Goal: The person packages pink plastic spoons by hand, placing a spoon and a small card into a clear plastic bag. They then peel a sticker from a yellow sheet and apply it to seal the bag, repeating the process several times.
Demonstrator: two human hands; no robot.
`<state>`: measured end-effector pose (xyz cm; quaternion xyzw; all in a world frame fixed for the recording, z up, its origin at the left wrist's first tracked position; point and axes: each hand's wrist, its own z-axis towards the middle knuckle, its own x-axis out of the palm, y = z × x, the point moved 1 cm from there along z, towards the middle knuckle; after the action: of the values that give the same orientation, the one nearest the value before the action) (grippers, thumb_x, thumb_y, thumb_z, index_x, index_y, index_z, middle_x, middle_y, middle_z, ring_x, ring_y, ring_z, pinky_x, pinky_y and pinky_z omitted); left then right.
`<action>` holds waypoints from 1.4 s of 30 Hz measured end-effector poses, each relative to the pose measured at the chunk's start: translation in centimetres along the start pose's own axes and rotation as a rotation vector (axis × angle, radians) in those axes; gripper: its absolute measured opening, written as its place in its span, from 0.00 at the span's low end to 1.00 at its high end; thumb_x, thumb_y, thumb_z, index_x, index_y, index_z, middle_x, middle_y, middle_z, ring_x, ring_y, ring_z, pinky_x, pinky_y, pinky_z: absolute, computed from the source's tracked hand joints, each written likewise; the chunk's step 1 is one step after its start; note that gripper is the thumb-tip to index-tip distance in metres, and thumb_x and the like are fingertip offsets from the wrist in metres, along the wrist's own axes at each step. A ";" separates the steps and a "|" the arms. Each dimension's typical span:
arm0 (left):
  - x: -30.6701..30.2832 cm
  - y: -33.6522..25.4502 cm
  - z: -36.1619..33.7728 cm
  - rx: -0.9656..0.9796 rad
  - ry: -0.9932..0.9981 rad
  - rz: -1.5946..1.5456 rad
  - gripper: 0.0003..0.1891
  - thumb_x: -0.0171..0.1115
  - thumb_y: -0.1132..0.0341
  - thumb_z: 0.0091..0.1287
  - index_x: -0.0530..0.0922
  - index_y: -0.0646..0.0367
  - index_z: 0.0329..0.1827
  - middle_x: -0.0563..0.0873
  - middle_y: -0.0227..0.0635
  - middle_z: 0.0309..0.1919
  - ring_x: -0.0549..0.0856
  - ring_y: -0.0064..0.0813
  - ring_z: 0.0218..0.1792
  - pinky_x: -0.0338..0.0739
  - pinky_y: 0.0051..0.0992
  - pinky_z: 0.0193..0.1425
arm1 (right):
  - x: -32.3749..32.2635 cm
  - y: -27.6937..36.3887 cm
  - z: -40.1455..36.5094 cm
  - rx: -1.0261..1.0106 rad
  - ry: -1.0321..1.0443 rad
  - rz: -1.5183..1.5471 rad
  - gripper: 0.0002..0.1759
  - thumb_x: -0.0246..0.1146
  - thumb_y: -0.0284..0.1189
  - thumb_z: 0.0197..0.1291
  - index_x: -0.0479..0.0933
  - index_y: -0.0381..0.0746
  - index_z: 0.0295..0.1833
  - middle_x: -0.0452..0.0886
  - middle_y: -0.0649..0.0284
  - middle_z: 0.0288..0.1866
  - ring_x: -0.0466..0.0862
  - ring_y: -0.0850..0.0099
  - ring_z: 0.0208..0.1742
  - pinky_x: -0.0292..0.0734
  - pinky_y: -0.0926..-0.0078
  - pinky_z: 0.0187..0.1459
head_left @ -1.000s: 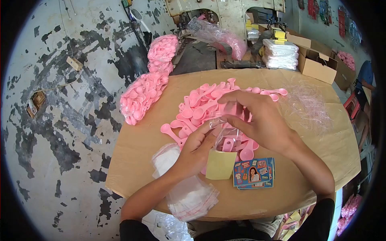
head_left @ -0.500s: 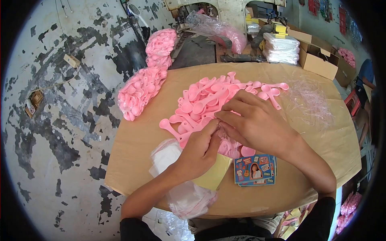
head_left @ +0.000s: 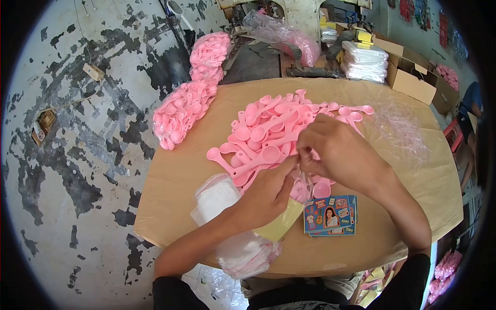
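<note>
My left hand [head_left: 266, 195] is closed around the neck of a clear plastic bag [head_left: 302, 189] with pink pieces inside. My right hand [head_left: 338, 152] pinches at the bag's top, its fingertips close to those of my left hand. Beyond both hands lies a heap of pink plastic spoons [head_left: 268, 126]. A yellow sheet [head_left: 281, 222] shows below my left hand. Clear plastic bags with pink edges [head_left: 245, 256] lie partly under my left forearm. Blue printed cards [head_left: 330, 216] are stacked to the right of the yellow sheet.
Large bags of pink spoons [head_left: 186, 106] lie at the table's left edge. Loose clear strands [head_left: 400, 129] are spread at the right. Behind the brown-covered table [head_left: 175, 206] are packed plastic sleeves [head_left: 364, 62] and open cardboard boxes [head_left: 413, 80]. Part of another person [head_left: 470, 103] shows at the far right.
Both hands have shifted slightly right at the bag's neck. The fingers of my right hand are more curled. More of the pink spoons near my left hand now show.
</note>
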<state>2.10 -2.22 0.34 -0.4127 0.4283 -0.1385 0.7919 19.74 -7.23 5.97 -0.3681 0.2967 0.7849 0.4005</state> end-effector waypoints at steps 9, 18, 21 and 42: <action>0.1 -0.2 0.3 -0.093 -0.064 -0.592 0.20 0.42 0.70 0.79 0.63 0.62 0.71 0.78 0.33 0.54 0.78 0.20 0.51 0.72 0.21 0.56 | -4.2 -1.2 0.5 0.260 -0.251 0.406 0.05 0.63 0.19 0.51 0.73 0.33 0.31 0.77 0.63 0.25 0.75 0.79 0.28 0.73 0.79 0.31; 0.7 -0.7 0.1 -0.051 -0.191 -0.597 0.22 0.44 0.71 0.78 0.60 0.61 0.74 0.81 0.33 0.49 0.75 0.14 0.38 0.73 0.20 0.42 | -2.4 1.1 0.5 -0.063 -0.166 0.013 0.09 0.67 0.29 0.53 0.81 0.35 0.37 0.83 0.59 0.36 0.81 0.60 0.42 0.78 0.63 0.43; 0.9 -0.4 -0.1 0.011 -0.199 -0.452 0.23 0.44 0.73 0.77 0.60 0.61 0.74 0.82 0.34 0.47 0.72 0.14 0.31 0.71 0.20 0.37 | -1.5 0.6 0.5 -0.086 -0.168 -0.033 0.08 0.67 0.29 0.53 0.82 0.35 0.37 0.82 0.60 0.36 0.81 0.60 0.42 0.79 0.62 0.43; -0.2 0.2 1.0 -0.160 -0.227 -0.824 0.22 0.39 0.60 0.80 0.61 0.59 0.73 0.77 0.45 0.63 0.87 0.29 0.47 0.86 0.23 0.45 | -8.8 -20.0 -9.4 0.209 -0.019 -0.442 0.13 0.64 0.31 0.62 0.82 0.35 0.48 0.84 0.64 0.31 0.82 0.74 0.35 0.78 0.78 0.39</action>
<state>2.68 -1.43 0.58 -0.6218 0.1474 -0.3630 0.6782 43.48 -7.95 4.55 -0.3732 0.2848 0.6468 0.6011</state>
